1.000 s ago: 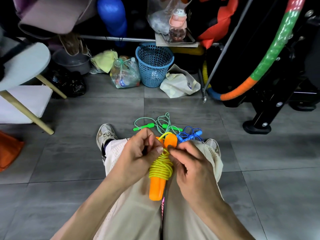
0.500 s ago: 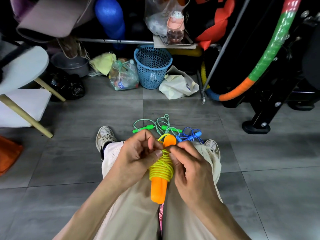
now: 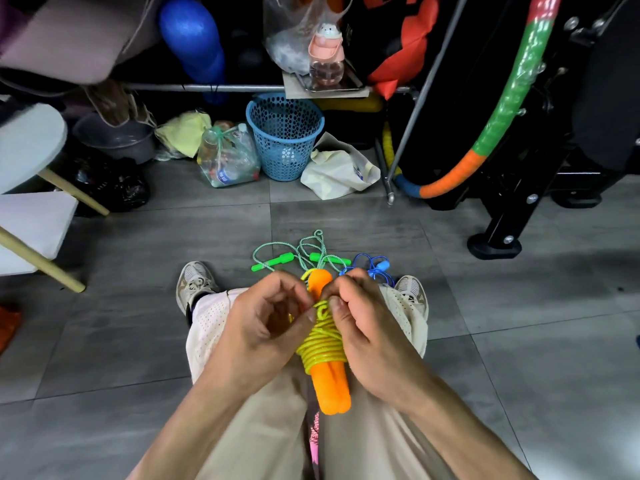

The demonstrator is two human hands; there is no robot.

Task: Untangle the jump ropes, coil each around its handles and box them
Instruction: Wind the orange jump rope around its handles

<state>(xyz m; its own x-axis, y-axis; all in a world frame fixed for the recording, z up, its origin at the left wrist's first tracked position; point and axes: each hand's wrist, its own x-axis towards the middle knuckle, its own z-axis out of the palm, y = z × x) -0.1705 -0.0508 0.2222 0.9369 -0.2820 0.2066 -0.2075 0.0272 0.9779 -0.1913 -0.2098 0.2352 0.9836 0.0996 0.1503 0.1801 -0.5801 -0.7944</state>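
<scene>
Two orange handles (image 3: 330, 382) lie side by side over my lap, with a yellow rope (image 3: 320, 344) coiled tightly around their middle. My left hand (image 3: 263, 327) pinches the yellow rope's end at the upper coils. My right hand (image 3: 363, 327) grips the bundle from the right, thumb pressed on the wraps. Beyond my knees on the floor lies a green jump rope (image 3: 277, 259), loose and looped, with its two green handles apart. A blue jump rope (image 3: 375, 268) is bunched just right of it, partly hidden by my right hand. No box is in view.
A blue mesh basket (image 3: 284, 133), a bag of plastic bottles (image 3: 227, 161) and a cream bag (image 3: 341, 168) stand at the back. A hoop (image 3: 498, 116) leans on black equipment at right. A white table's wooden legs (image 3: 38, 261) slant at left.
The orange-handled bundle has been lowered a little toward my lap, and my fingers have worked the yellow rope's end in at the upper wraps. The green and blue ropes lie unmoved.
</scene>
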